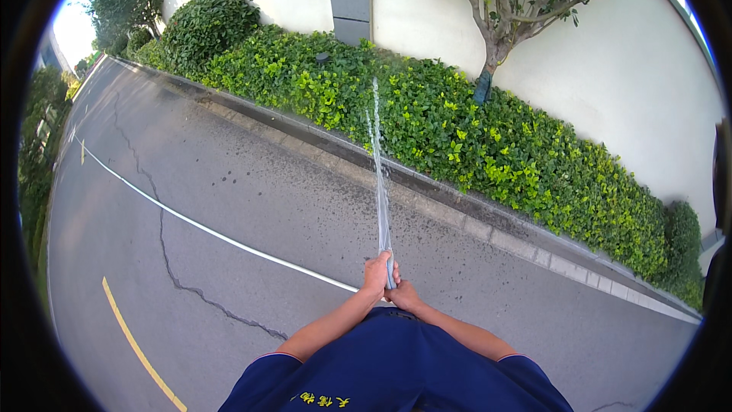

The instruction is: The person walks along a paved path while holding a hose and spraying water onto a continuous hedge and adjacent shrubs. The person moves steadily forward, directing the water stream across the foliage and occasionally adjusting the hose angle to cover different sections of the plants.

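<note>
My left hand (pixel 377 272) is closed around the front end of a pale water hose (pixel 391 277), near its mouth. Just behind it, close to my waist, my right hand (pixel 404 296) grips the same hose. A jet of water (pixel 376 143) leaves the hose mouth and reaches over the kerb to the green hedge (pixel 423 114). From behind my left forearm the hose runs back along the asphalt to the far left.
A stone kerb (pixel 514 248) with a wet gutter strip borders the hedge. Behind stand a white wall (pixel 617 80), a tree (pixel 497 40) and a rounded shrub (pixel 209 26). Cracks and a yellow line (pixel 134 340) mark the road (pixel 251 292).
</note>
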`<state>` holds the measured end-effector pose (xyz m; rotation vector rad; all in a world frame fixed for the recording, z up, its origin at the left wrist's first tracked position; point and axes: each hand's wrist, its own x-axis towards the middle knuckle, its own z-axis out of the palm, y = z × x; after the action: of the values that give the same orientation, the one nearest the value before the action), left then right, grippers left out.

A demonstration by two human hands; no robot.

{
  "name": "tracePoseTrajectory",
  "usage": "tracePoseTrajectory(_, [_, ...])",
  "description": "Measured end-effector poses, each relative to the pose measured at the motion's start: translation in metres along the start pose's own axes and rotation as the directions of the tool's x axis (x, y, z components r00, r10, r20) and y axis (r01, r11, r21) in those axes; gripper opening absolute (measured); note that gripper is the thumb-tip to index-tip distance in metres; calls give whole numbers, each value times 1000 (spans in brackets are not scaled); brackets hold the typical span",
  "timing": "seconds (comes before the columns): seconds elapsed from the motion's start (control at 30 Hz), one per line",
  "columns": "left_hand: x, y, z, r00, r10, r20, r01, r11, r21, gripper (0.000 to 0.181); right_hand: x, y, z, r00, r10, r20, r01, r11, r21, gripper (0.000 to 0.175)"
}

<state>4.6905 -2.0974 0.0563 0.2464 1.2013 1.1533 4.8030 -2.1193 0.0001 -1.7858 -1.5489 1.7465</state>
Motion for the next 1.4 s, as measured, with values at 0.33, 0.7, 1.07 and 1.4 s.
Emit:
tracePoseTrajectory(0.33, [9,-4,-9,997,20,-76,-17,999,33,35,-11,-16,-5,981,-147,127,134,985,104,30])
tracePoseTrajectory(0.7, [4,-6,-20,985,-155,76,114,916,386,47,-6,-24,-8,980,-175,90,85,788,610,53])
tracePoseTrajectory(1.07, [-8,-26,-11,879,-454,148,367,841,399,59,-5,-10,-11,989,148,3,-79,509,857,37])
tracePoseTrajectory(1.4, [22,-71,-27,809,-541,229,370,771,518,64,4,14,-11,943,327,-60,-67,363,929,30])
